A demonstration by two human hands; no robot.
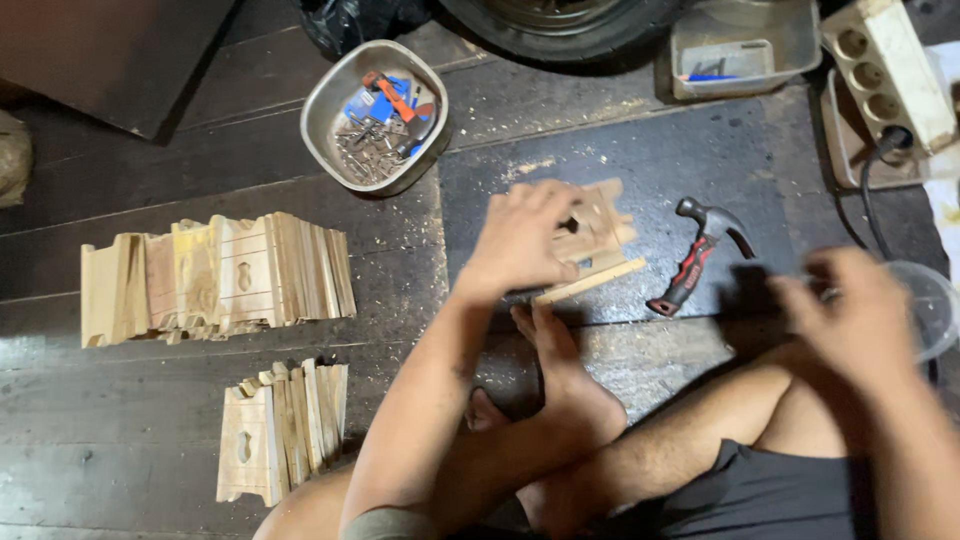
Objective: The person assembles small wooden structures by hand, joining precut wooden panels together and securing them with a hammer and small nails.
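My left hand (522,238) presses on a small carved wooden piece (600,222) that rests on a dark mat (640,160), with a thin wooden strip (590,282) under its near edge. My right hand (855,315) is blurred, hovering over a clear plastic cup (930,305) at the right; whether it holds anything I cannot tell. A claw hammer (697,258) with a red and black handle lies on the mat between my hands. My bare foot (560,370) sits just below the wooden piece.
Two stacks of cut wooden pieces lie at left, a larger stack (215,275) and a smaller stack (285,425). A metal bowl (320,110) holds nails and small tools. A plastic tray (745,45), a power strip (885,65) and a tyre (560,25) sit along the far edge.
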